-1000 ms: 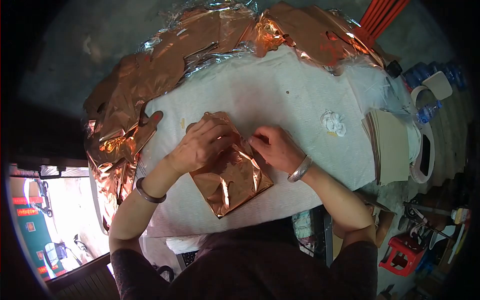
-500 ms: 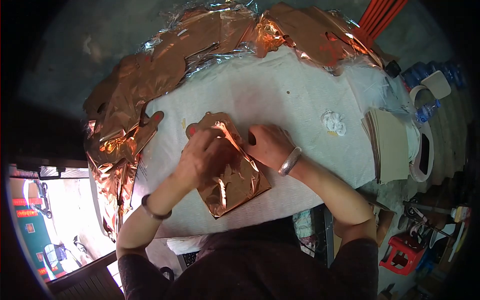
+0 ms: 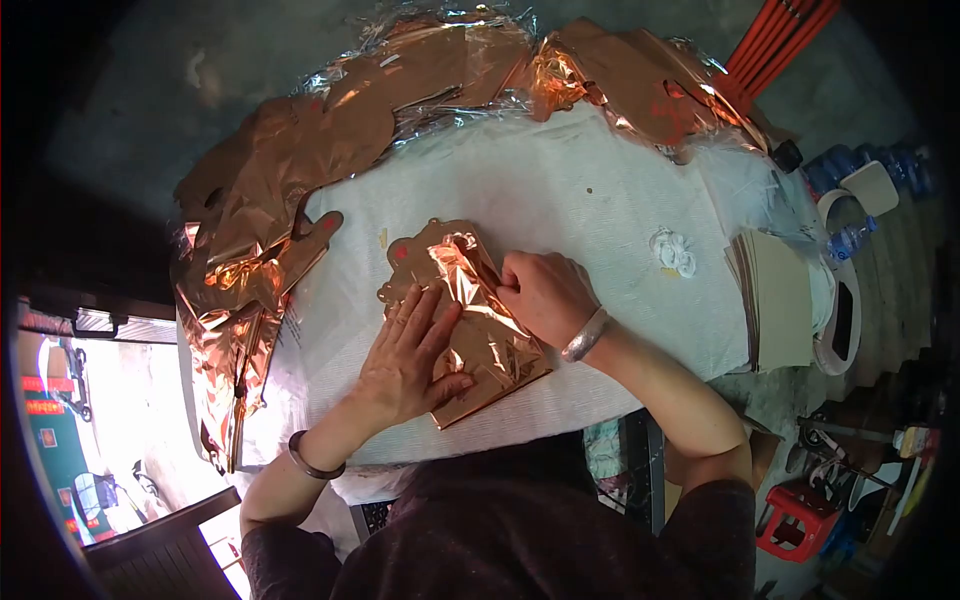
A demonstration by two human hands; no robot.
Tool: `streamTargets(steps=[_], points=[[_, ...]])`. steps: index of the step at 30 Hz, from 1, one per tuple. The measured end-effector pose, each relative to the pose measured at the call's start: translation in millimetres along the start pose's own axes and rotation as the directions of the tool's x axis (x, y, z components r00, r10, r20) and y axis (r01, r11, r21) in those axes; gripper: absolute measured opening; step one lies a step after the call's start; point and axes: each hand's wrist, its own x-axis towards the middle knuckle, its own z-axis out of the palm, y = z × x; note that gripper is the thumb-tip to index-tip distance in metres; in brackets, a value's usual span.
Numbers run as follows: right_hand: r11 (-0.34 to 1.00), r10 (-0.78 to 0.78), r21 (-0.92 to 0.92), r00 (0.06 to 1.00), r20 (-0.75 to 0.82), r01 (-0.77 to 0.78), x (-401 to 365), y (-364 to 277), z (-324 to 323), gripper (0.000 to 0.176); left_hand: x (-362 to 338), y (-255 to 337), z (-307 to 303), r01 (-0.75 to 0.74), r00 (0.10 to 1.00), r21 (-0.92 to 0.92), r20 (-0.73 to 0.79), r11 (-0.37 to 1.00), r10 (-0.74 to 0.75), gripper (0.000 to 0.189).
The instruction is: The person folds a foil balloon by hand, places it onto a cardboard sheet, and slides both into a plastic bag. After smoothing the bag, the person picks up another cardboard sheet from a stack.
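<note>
A flat, folded packet of shiny copper-coloured foil (image 3: 487, 350) with a scalloped top lies before me on the white cloth-covered table (image 3: 620, 300). It looks like an uninflated foil balloon, though I cannot be sure. My left hand (image 3: 408, 350) rests on its left side, palm down and fingers stretched out. At the packet's right edge, my right hand (image 3: 548, 300) is closed in a fist, thumb side against the foil. Whatever its fingers hold, if anything, is hidden.
More copper foil pieces (image 3: 300, 150) line the table's far and left edges. To the right are a crumpled white bundle (image 3: 672, 252), a stack of beige card (image 3: 780, 300) and a plastic bottle (image 3: 852, 238). A red stool (image 3: 798, 522) stands on the floor.
My left hand has moved down the foil and flattened, its fingers straightening from a curl. My right hand stays closed at the right edge. More of the packet's top now shows.
</note>
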Motion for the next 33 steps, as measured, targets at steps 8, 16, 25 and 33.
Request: streamTargets(steps=[8, 16, 25, 33], points=[[0.982, -0.144, 0.102, 0.979, -0.147, 0.16, -6, 8, 14, 0.01, -1, -1, 2, 0.009, 1.0, -0.004, 0.003, 1.0, -0.009, 0.086], [0.949, -0.266, 0.119, 0.943, -0.198, 0.293, -7, 13, 25, 0.01, -1, -2, 2, -0.002, 1.0, -0.022, -0.007, 1.0, 0.002, 0.086], [0.936, -0.185, 0.26, 0.96, -0.209, 0.237, -8, 10, 28, 0.011, -1, -1, 2, 0.007, 1.0, -0.039, -0.007, 0.999, -0.007, 0.085], [0.941, -0.053, 0.335, 0.999, 0.0, 0.05, 16, 22, 17, 0.015, 0, 1, 0, 0.01, 1.0, -0.025, 0.0, 1.0, -0.01, 0.083]])
